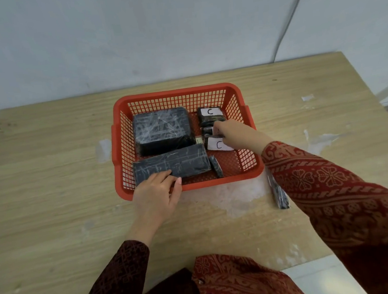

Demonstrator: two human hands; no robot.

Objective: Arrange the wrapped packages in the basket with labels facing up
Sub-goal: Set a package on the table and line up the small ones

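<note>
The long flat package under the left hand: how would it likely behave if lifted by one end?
The long flat package keeps straight edges, so it probably stays stiff rather than drooping. Its glossy wrap looks slippery. Held under the left hand at one end only, it may tilt.

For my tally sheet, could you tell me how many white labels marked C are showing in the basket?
2: one label at the far right corner of the basket, one label just under the right hand. Others may be hidden.
</note>
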